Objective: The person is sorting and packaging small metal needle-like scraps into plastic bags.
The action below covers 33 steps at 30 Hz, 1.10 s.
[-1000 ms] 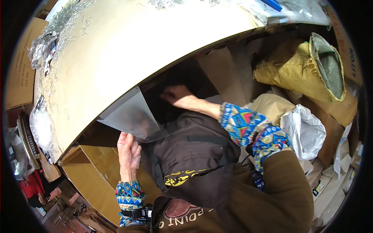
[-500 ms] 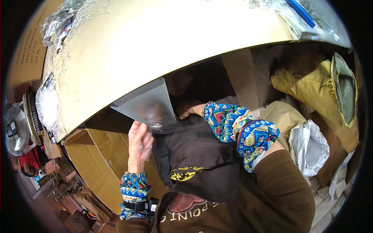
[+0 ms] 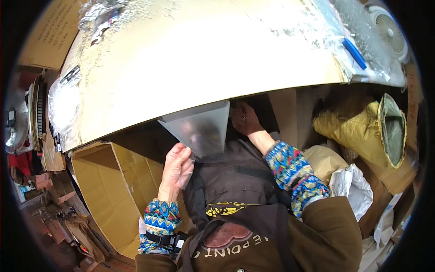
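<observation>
A translucent grey plastic sheet or sleeve [image 3: 199,127], with four straight sides, is tilted over my lap just below the table edge. My left hand [image 3: 176,165] pinches its lower left corner between thumb and fingers, and a strip of clear plastic film [image 3: 187,178] shows at that palm. My right hand [image 3: 244,119] is beside the sheet's right edge, in shadow under the tabletop. Its fingers are curled, with a ring on one; the fingertips are partly hidden, so I cannot tell what they hold. Both forearms wear colourful patterned sleeves.
The pale tabletop [image 3: 190,59] spans the far side, with small wire-like bits [image 3: 95,68] at its left. A blue tool handle [image 3: 354,53] and a fan [image 3: 390,31] are at far right. An open carton [image 3: 102,195] stands left, a yellow sack [image 3: 358,129] right.
The sheet and my left hand sit further right and slightly lower. My right hand has come up toward the table edge, and its forearm is straighter. The view has shifted.
</observation>
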Available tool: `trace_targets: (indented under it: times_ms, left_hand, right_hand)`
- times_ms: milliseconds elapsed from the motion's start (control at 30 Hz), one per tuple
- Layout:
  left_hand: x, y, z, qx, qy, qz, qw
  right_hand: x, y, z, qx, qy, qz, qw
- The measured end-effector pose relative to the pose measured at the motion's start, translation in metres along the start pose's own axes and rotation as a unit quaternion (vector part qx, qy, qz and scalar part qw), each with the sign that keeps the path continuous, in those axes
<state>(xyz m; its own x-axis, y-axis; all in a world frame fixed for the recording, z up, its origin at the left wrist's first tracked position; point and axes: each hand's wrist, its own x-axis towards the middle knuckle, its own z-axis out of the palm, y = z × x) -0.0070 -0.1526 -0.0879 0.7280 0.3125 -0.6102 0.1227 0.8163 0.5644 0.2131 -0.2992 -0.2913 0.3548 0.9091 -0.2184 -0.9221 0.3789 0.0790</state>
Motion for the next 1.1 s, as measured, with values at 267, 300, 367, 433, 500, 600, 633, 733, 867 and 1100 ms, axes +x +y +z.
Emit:
trace_targets:
  times_ms: [267, 300, 367, 433, 500, 600, 633, 733, 867, 1100]
  left_hand:
    - [-0.005, -0.01, -0.014, -0.042, -0.03, -0.046, 0.998]
    - [-0.009, -0.01, -0.019, -0.053, -0.04, -0.044, 0.997]
    - [-0.01, -0.011, -0.021, -0.068, -0.051, -0.047, 0.995]
    - [-0.008, -0.012, -0.019, -0.072, -0.055, -0.046, 0.995]
    - [-0.007, -0.01, -0.012, -0.047, -0.041, -0.046, 0.997]
    - [-0.006, -0.007, -0.008, -0.029, -0.026, -0.042, 0.998]
    - [-0.005, -0.007, -0.007, -0.024, -0.027, -0.042, 0.998]
    - [-0.001, -0.009, -0.012, -0.033, -0.031, -0.049, 0.998]
    - [0.002, -0.01, -0.025, -0.084, -0.068, -0.08, 0.991]
    - [0.005, -0.008, -0.029, -0.115, -0.122, -0.149, 0.975]
  right_hand:
    - [-0.101, 0.03, 0.225, -0.412, -0.031, 0.359, 0.837]
    - [-0.083, 0.032, 0.271, -0.619, -0.048, 0.283, 0.731]
    - [-0.033, 0.045, 0.324, -0.685, -0.046, 0.143, 0.713]
    - [0.044, 0.06, 0.346, -0.832, -0.112, -0.103, 0.533]
    - [0.13, 0.064, 0.334, -0.887, -0.171, -0.291, 0.314]
    - [0.228, 0.057, 0.349, -0.905, -0.204, -0.371, 0.051]
    - [0.252, 0.047, 0.349, -0.903, -0.202, -0.376, 0.044]
    - [0.286, 0.037, 0.347, -0.934, -0.114, -0.338, 0.002]
    - [0.253, 0.027, 0.333, -0.967, -0.099, -0.23, 0.037]
    - [0.135, -0.003, 0.315, -0.948, -0.201, -0.241, 0.054]
